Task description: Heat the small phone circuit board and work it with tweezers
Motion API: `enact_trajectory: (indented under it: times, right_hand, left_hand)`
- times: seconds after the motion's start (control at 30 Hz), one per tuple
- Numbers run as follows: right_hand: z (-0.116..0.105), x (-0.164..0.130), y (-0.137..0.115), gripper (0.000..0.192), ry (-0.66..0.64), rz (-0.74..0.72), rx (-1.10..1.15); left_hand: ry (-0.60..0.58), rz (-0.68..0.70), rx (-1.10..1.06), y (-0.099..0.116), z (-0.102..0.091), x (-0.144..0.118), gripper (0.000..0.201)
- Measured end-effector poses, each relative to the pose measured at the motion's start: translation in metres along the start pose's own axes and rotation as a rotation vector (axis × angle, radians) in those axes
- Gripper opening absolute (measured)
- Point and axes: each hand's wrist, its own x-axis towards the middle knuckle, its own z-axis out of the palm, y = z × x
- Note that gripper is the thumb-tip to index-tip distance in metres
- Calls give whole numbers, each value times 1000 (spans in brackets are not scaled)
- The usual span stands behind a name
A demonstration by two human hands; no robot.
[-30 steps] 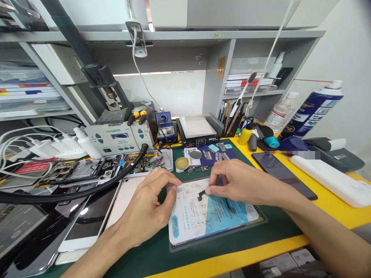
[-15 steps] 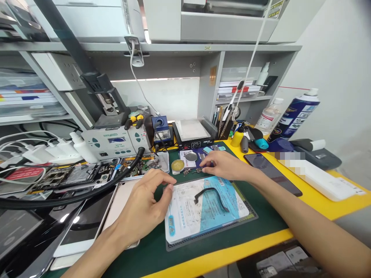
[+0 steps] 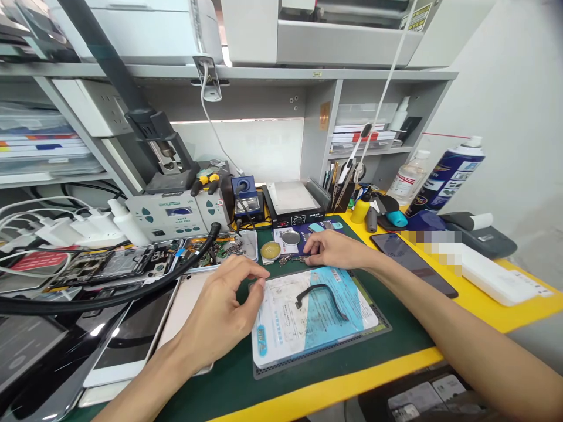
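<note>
Two hands over the green mat of the table (image 3: 387, 346). Landmark: the blue-and-white card (image 3: 308, 319) lying flat on a dark pad at the mat's centre.

Left hand (image 3: 220, 313) rests at the card's left edge, fingers curled, thumb and forefinger drawn together at the card's upper left corner (whether anything is pinched there, cannot tell).

Right hand (image 3: 336, 249) reaches past the card's far edge, fingertips down among the small metal parts (image 3: 290, 258); fingers bunched close, grip on any one part too small to make out.

Black flex cable (image 3: 319, 295) lies loose on the card, curved, touched by neither hand.

Beyond the card: round solder tin (image 3: 270, 251), then a hot plate (image 3: 295, 202). Left of the card: a pale phone back (image 3: 185, 305) and opened phone frames (image 3: 114, 264). Right of the card: a dark phone (image 3: 411, 262) on the yellow border, a spray can (image 3: 446, 174) farther off.
</note>
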Motion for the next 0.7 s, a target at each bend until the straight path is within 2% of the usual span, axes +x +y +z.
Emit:
enact_trajectory:
  times: [0.27, 0.53, 0.7]
  right_hand:
    - [-1, -1, -3, 22, -12, 6, -2]
    - [-2, -5, -6, 20, 4, -57, -8]
    - [-4, -10, -15, 12, 39, -76, -26]
  left_hand:
    - [1, 11, 7, 1, 0, 0, 15]
    - [13, 6, 2, 1, 0, 0, 15]
    - [8, -6, 3, 1, 1, 1, 15]
